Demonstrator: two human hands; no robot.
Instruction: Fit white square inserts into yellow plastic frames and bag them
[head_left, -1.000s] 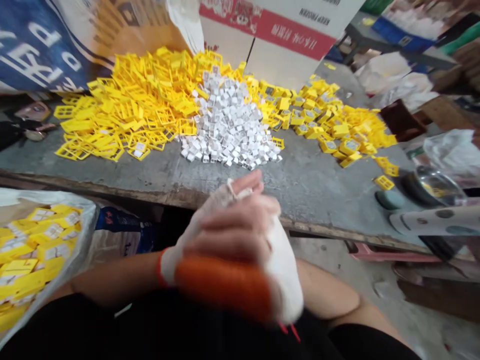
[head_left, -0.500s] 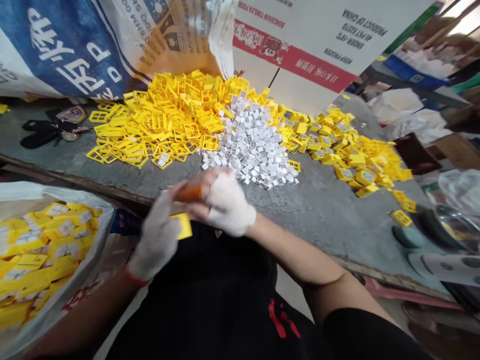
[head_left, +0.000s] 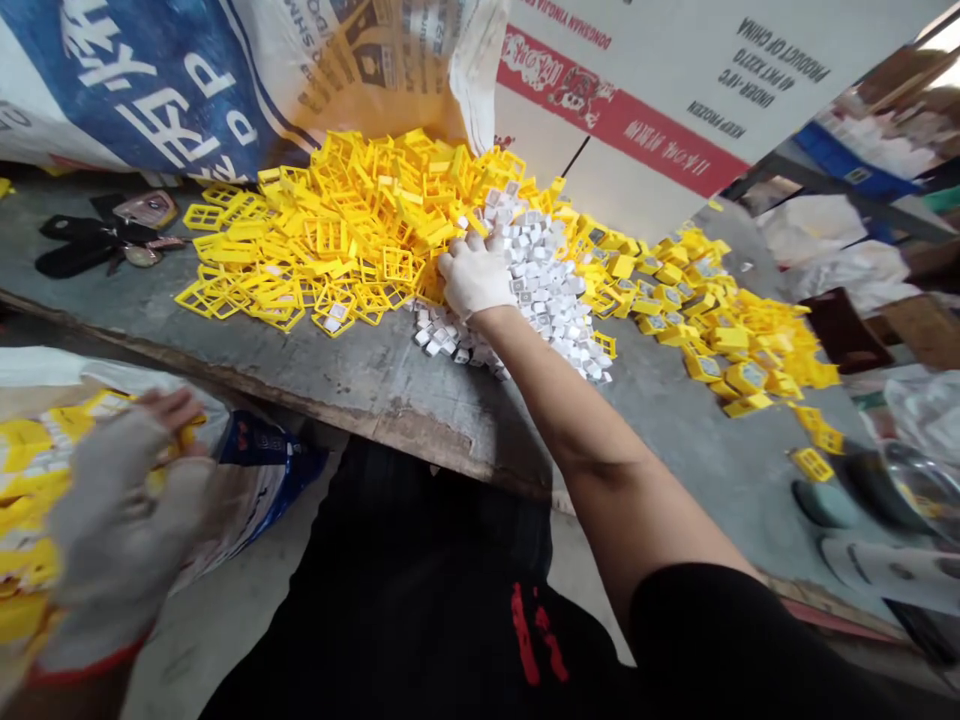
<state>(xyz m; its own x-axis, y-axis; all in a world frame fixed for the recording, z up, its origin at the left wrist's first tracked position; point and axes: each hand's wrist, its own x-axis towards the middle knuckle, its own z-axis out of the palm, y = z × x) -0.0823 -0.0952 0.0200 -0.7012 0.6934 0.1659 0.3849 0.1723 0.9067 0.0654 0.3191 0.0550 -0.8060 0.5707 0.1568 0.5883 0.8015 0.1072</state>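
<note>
My right hand (head_left: 478, 275), in a white fingerless glove, reaches onto the table where a heap of yellow window-like plastic frames (head_left: 337, 230) meets a pile of small white blocks (head_left: 544, 265). Its fingers are a little apart and touch the pieces; the fingertips are partly hidden. My left hand (head_left: 127, 500), in a greyish glove with a red cuff, hangs at the left over a sack (head_left: 236, 470) of yellow-and-white blocks (head_left: 34, 470). Motion blurs it. A bit of yellow shows between its fingers and thumb, but whether it is gripped is unclear.
Keys (head_left: 120, 235) lie at the table's left. A printed bag (head_left: 247, 80) and a white carton (head_left: 637, 90) stand behind the heaps. Yellow blocks with grey faces (head_left: 709, 320) spread to the right, near a metal bowl (head_left: 911, 480). The worn table edge (head_left: 420, 435) faces me.
My hands were together above the table edge with an orange object and a yellow block. The left has swung down left to the sack; the right has moved forward onto the pile.
</note>
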